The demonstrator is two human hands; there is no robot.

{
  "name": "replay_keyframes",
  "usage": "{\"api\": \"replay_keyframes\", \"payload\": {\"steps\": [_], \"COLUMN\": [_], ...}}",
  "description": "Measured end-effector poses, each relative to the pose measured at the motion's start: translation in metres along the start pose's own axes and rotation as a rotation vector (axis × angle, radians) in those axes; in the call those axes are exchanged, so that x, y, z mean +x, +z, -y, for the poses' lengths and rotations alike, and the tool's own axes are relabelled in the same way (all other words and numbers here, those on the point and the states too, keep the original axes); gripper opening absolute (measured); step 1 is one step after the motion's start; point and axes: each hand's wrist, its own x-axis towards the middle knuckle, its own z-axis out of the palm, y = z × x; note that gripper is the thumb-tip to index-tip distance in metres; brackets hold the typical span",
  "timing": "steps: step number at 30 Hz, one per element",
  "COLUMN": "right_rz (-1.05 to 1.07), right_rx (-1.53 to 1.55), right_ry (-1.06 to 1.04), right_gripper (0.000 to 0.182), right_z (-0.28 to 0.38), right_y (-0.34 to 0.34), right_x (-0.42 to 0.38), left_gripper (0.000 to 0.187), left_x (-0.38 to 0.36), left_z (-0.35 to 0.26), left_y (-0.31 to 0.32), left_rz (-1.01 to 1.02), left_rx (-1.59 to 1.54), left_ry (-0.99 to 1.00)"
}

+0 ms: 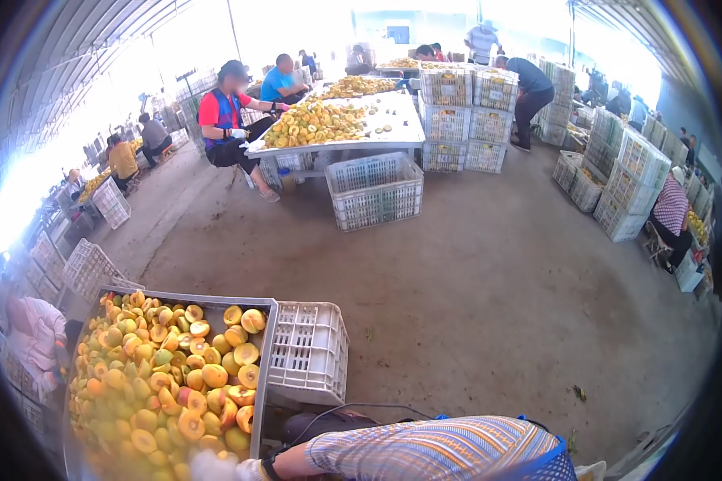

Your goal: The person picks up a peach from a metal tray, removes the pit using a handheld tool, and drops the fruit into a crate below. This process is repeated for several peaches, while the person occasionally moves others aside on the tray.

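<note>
A patterned sleeve reaches in from the bottom right, and at its end one gloved hand (225, 466) is at the lower edge of a metal-rimmed tray (269, 361). This looks like my right hand; it is pale and blurred, and its fingers cannot be made out. Halved yellow-orange fruits (192, 423) and some whole-looking ones fill the tray right beside the hand. A hazy patch covers the tray's lower left part. My left hand does not show.
An upturned white crate (306, 349) adjoins the tray's right side. Ahead, an open crate (375, 192) stands before a fruit-covered table (393, 138) with seated people. Crate stacks (445, 120) rise beyond. A person in pink (36, 337) sits left of the tray.
</note>
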Motion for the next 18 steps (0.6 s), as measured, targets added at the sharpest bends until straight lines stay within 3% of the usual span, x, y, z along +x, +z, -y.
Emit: {"api": "replay_keyframes", "payload": {"steps": [5, 9, 10, 12, 13, 14, 16, 17, 18], "right_rz": [0.006, 0.017, 0.018, -0.012, -0.026, -0.040, -0.046, 0.056, 0.159], "right_rx": [0.009, 0.010, 0.010, 0.012, 0.014, 0.015, 0.014, 0.054, 0.092], "right_ry": [-0.001, 0.005, 0.003, -0.031, -0.053, -0.081, -0.144, 0.005, 0.156], "right_gripper": [0.046, 0.045, 0.045, 0.042, 0.040, 0.039, 0.037, 0.043, 0.049], "right_z": [0.000, -0.003, -0.002, 0.003, 0.006, 0.011, 0.017, 0.014, 0.014], "right_y": [0.008, 0.013, 0.009, -0.015, -0.031, -0.043, -0.043, -0.038, -0.032], "right_x": [0.003, 0.007, 0.006, -0.004, -0.010, -0.012, -0.004, -0.001, 0.002], "left_gripper": [0.044, 0.043, 0.043, 0.042, 0.037, 0.037, 0.048, 0.063, 0.061], "left_x": [0.011, 0.002, -0.007, -0.034, -0.033, -0.044, -0.074, -0.085, -0.099], "left_z": [0.007, 0.029, 0.021, -0.002, 0.025, 0.046, 0.084, 0.091, 0.096], "left_y": [0.023, 0.037, 0.014, -0.048, -0.025, -0.009, 0.018, 0.017, 0.015], "left_rz": [0.147, 0.030, 0.030, -0.115, -0.017, -0.021, -0.350, -0.512, -0.558], "left_rx": [0.081, -0.036, -0.036, -0.256, -0.544, -0.542, -0.405, -0.326, -0.424], "left_ry": [0.046, 0.117, 0.115, -0.171, -0.259, -0.276, -0.203, -0.165, -0.241]}}
